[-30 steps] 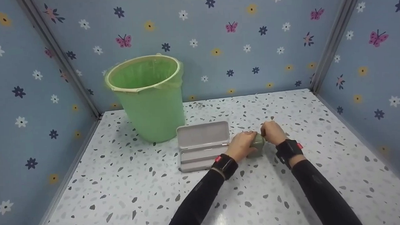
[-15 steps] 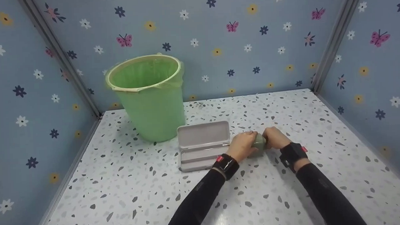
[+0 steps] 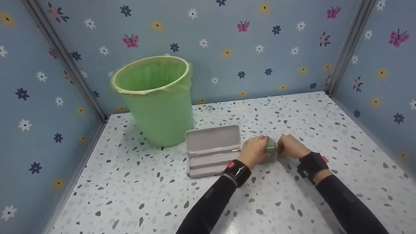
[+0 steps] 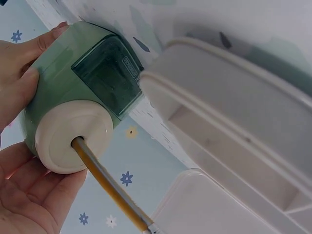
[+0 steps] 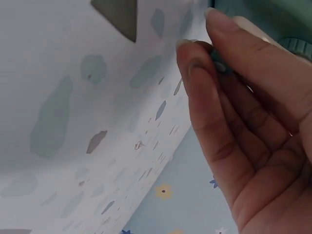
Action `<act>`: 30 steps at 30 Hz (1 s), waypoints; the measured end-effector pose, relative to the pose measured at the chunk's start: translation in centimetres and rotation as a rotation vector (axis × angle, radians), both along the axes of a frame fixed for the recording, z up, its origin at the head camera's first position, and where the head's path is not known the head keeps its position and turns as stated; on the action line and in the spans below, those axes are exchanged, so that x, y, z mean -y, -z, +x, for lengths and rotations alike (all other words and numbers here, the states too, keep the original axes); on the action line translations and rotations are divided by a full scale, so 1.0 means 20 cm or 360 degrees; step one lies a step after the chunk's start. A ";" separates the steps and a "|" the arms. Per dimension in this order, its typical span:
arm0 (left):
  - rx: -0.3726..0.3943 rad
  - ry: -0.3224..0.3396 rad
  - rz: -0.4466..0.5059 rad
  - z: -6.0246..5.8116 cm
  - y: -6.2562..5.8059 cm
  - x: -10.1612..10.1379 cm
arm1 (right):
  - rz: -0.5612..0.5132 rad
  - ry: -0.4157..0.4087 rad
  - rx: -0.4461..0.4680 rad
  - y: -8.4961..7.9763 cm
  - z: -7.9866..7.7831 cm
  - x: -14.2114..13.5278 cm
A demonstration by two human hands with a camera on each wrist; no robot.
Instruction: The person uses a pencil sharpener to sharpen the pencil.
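Currently, the left hand [image 3: 254, 151] curls round a glossy green plastic pencil sharpener [image 4: 80, 85] at the right of the white speckled table [image 3: 145, 202], while the right hand [image 3: 292, 147] closely pinches a small dark-green knob [image 5: 223, 64]. A yellow-and-grey striped pencil [image 4: 112, 187] sits in the round cream face; beside that is a dark translucent window [image 4: 109, 73]. Just left, an open pale-grey case [image 3: 214, 139] shows long compartments; far left, a tapered green bin [image 3: 161, 115] holds a translucent liner [image 3: 186, 79].
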State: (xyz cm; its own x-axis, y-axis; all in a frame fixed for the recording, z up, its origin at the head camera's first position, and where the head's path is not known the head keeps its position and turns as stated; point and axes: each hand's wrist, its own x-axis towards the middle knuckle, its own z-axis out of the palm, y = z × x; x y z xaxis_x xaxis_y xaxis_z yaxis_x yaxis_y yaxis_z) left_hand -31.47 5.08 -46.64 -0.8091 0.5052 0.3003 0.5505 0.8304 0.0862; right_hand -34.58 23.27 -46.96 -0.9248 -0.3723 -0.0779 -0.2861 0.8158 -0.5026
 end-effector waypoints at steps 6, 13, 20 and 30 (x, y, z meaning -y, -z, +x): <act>-0.0022 -0.0020 -0.0001 0.01 -0.01 0.00 | -0.0016 -0.0017 -0.0015 0.00 0.01 -0.01; 0.0029 -0.0050 0.0021 0.01 -0.01 -0.01 | -0.0063 -0.0107 -0.0059 -0.01 0.05 -0.03; 0.0067 -0.0061 0.0034 0.01 -0.02 -0.02 | -0.0115 -0.0174 -0.0116 -0.02 0.07 -0.05; 0.0097 -0.0110 0.0037 0.01 -0.02 -0.03 | -0.0135 -0.0201 -0.0113 -0.02 0.10 -0.06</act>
